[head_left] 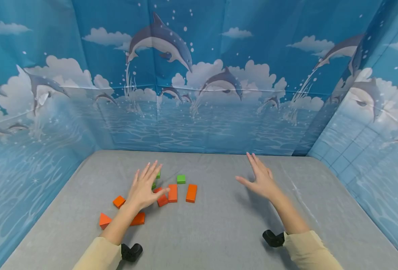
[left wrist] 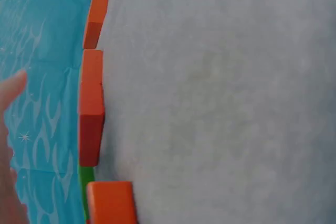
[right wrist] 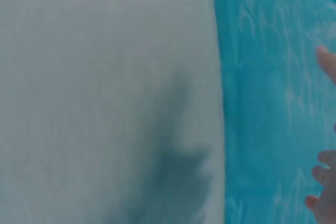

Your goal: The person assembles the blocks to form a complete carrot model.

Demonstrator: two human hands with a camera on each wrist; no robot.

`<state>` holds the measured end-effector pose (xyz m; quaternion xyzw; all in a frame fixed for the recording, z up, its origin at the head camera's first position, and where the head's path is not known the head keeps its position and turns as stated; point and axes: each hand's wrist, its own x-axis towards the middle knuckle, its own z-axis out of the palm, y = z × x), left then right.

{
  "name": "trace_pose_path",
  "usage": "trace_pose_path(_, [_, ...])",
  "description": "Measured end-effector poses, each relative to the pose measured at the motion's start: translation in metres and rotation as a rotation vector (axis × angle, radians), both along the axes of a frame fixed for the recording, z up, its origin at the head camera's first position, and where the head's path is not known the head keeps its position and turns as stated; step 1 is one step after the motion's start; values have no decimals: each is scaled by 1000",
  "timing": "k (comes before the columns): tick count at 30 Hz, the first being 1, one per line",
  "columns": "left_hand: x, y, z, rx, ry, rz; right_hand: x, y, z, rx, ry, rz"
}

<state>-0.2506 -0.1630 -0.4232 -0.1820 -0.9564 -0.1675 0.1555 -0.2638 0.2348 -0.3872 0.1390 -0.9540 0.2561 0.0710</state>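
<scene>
In the head view, my left hand (head_left: 144, 191) hovers with straight, spread fingers over a loose group of toy blocks and holds nothing. Orange blocks (head_left: 191, 193) and a red-orange block (head_left: 173, 193) lie just right of its thumb. Left of the wrist are a small orange block (head_left: 119, 201) and an orange triangular block (head_left: 104, 220). A green block (head_left: 181, 179) lies farther back; other green ones are partly hidden behind the fingers. My right hand (head_left: 261, 182) is raised over the grey surface at right, fingers extended, touching nothing, its shadow (right wrist: 173, 182) below.
A grey cloth-covered table (head_left: 215, 232) spreads under both hands. Blue curtains (head_left: 199, 123) printed with dolphins stand along its back and sides. Black wrist-worn devices (head_left: 132, 252) sit at both cuffs.
</scene>
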Motion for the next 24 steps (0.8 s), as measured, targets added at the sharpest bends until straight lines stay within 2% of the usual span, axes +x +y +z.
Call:
trace_pose_path(5, [-1, 3, -8, 169, -50, -116, -4, -28, -11, -264, 22, 98])
trace_pose_path(9, [-1, 6, -14, 231, -98, -155, -4, -52, -20, -425, 21, 170])
trace_pose_path(11, [-1, 7, -17, 235, -116, -163, -4, -64, -24, -466, 17, 192])
trace_pose_path(17, [-4, 9, -21, 221, -154, -191, -1, -96, -34, -507, -62, 251])
trace_pose_path(20, [-5, 10, -25, 194, -147, -202, -1, -109, -41, -487, -92, 284])
trace_pose_path(24, [-5, 11, -29, 173, -119, -223, 0, -120, -51, -422, -88, 326])
